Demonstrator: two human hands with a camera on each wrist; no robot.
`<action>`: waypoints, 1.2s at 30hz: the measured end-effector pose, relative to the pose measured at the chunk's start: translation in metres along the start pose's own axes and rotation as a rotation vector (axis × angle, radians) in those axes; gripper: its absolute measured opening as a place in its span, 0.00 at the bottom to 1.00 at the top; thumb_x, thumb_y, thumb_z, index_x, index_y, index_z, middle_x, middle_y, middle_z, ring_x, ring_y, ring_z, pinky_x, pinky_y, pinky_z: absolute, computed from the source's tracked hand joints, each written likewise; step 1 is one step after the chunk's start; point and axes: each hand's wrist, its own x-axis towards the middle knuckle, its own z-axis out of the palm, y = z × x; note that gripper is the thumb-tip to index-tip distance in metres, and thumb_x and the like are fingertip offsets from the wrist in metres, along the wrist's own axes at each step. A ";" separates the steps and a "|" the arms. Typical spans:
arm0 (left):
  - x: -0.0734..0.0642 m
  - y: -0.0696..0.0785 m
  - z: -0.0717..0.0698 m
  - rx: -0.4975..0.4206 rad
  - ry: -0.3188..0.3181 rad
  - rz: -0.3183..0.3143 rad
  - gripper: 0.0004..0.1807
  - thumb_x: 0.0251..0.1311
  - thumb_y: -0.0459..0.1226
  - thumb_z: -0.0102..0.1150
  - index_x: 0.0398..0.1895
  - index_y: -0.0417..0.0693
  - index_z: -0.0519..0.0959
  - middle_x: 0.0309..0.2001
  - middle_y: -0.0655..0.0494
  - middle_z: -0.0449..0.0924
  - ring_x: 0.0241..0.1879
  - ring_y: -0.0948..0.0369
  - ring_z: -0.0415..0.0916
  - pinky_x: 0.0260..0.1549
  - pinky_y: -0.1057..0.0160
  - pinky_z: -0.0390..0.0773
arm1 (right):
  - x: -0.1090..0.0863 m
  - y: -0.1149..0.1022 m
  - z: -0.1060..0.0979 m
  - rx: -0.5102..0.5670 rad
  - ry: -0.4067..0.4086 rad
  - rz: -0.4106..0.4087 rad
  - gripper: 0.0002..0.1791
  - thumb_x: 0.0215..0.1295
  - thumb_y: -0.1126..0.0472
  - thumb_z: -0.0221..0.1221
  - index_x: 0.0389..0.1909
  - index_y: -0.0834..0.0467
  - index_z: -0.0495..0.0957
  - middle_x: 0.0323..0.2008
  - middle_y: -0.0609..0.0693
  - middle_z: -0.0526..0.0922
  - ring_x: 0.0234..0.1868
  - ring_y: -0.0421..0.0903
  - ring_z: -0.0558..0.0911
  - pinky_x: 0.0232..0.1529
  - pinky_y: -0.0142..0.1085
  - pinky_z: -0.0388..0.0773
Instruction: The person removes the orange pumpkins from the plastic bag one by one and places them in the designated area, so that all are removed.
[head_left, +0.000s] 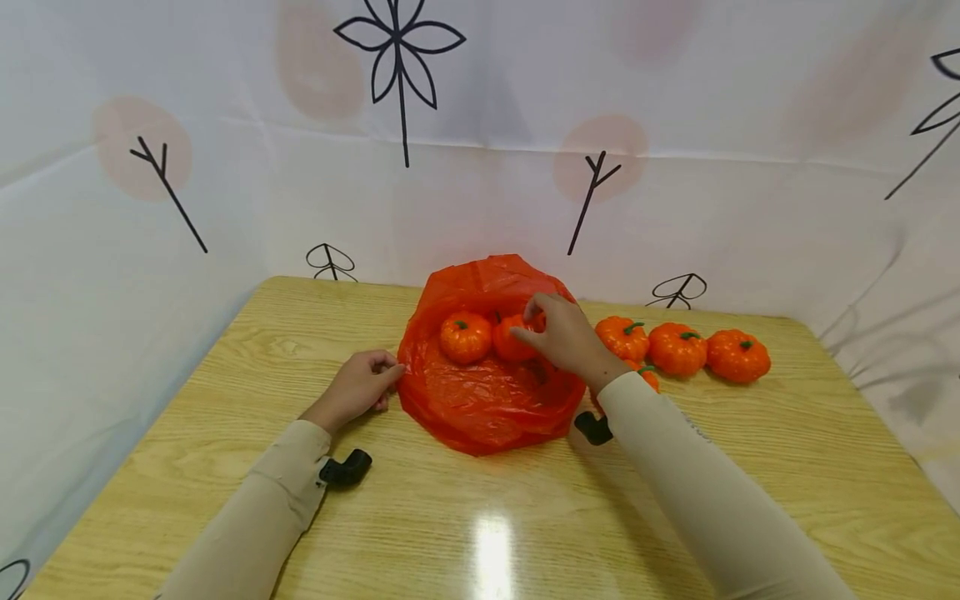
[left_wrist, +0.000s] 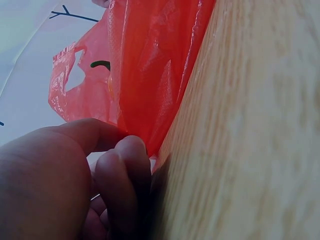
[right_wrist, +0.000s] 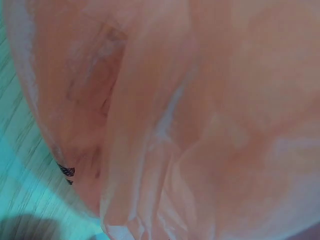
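A red plastic bag [head_left: 480,417] lies with its mouth spread wide. My left hand [head_left: 363,385] pinches its left edge between thumb and fingers, and the left wrist view shows the fingertips at the red film [left_wrist: 155,85]. Two small orange pumpkins with green stems sit inside: the left pumpkin [head_left: 466,337] and the right pumpkin [head_left: 507,340]. Above the right pumpkin is my right hand [head_left: 566,337], thumb and forefinger parted and overlapping that pumpkin in the head view. Bag film [right_wrist: 200,125] fills most of the right wrist view, hiding the right fingers there.
Right of the bag, several more pumpkins [head_left: 677,350] rest on the wooden table [head_left: 420,517], one partly hidden behind my right wrist. A white cloth [head_left: 480,200] with printed flowers hangs behind the table. Black wrist mounts [head_left: 347,468] stick out from both sleeves.
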 end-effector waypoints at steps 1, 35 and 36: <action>0.003 -0.004 0.000 0.002 0.003 0.002 0.12 0.74 0.39 0.53 0.42 0.36 0.78 0.26 0.48 0.74 0.15 0.61 0.71 0.19 0.65 0.76 | 0.000 0.000 0.000 -0.002 -0.001 -0.002 0.16 0.67 0.50 0.65 0.39 0.58 0.72 0.36 0.53 0.74 0.31 0.49 0.68 0.31 0.37 0.67; 0.009 -0.019 0.001 0.006 0.020 0.018 0.14 0.72 0.44 0.56 0.40 0.41 0.79 0.25 0.52 0.75 0.15 0.62 0.72 0.18 0.65 0.76 | -0.009 0.000 -0.003 -0.040 -0.181 0.070 0.43 0.65 0.41 0.64 0.70 0.65 0.65 0.66 0.62 0.74 0.63 0.57 0.76 0.66 0.53 0.72; 0.009 -0.019 0.001 0.009 0.020 0.021 0.14 0.72 0.44 0.56 0.40 0.40 0.79 0.26 0.52 0.75 0.15 0.62 0.72 0.18 0.65 0.76 | -0.009 -0.001 -0.003 -0.039 -0.176 0.064 0.43 0.65 0.41 0.65 0.70 0.65 0.65 0.66 0.62 0.74 0.64 0.57 0.76 0.66 0.53 0.72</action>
